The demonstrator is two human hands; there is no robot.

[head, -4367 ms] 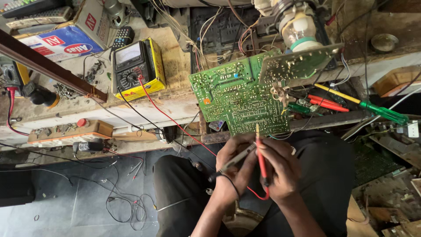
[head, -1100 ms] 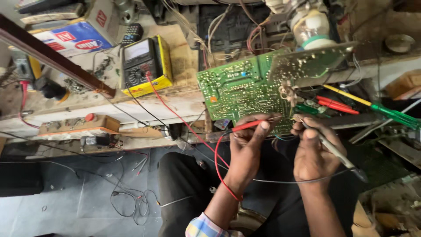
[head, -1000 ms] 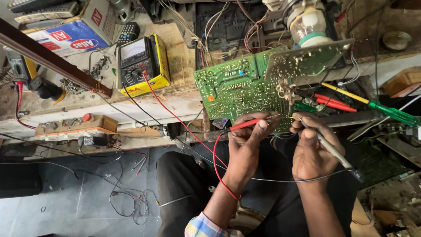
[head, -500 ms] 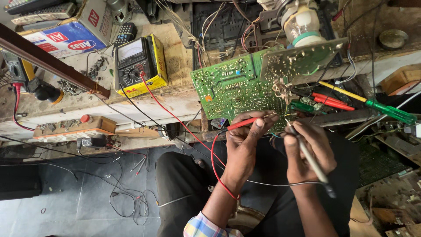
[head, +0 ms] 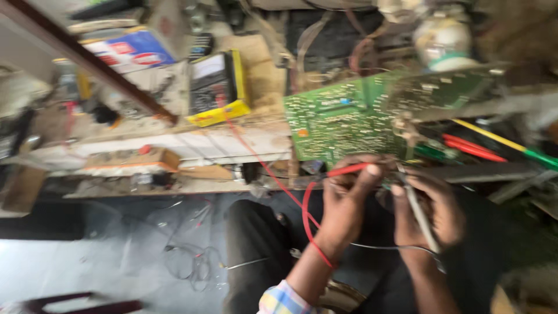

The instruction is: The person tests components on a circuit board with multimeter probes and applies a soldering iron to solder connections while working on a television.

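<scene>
Green circuit board (head: pixel 343 125), tilted up at the edge of a cluttered wooden workbench (head: pixel 232 145), its solder side facing the camera. Left hand (head: pixel 349 197) closed around a red probe (head: pixel 349 170), which lies nearly level with its tip pointing right, just below the lower edge of the board. Red lead (head: pixel 308 224) looping from the probe down past the left wrist. A second red wire (head: pixel 256 157) running up across the bench to a black meter in a yellow case (head: pixel 215 87), which lies flat on the bench to the left of the board. Right hand (head: pixel 427 209) closed around a dark probe (head: pixel 418 212), held steeply with its tip up near the lower right part of the board; motion blur makes it unclear whether either tip touches the board. Both hands side by side, fingers curled tight on their probes. Red and green-handled tools (head: pixel 488 148) on the bench right of the hands. Blue and white box (head: pixel 131 52) at upper left. Tangle of thin wires (head: pixel 192 261) on the grey floor below the bench
</scene>
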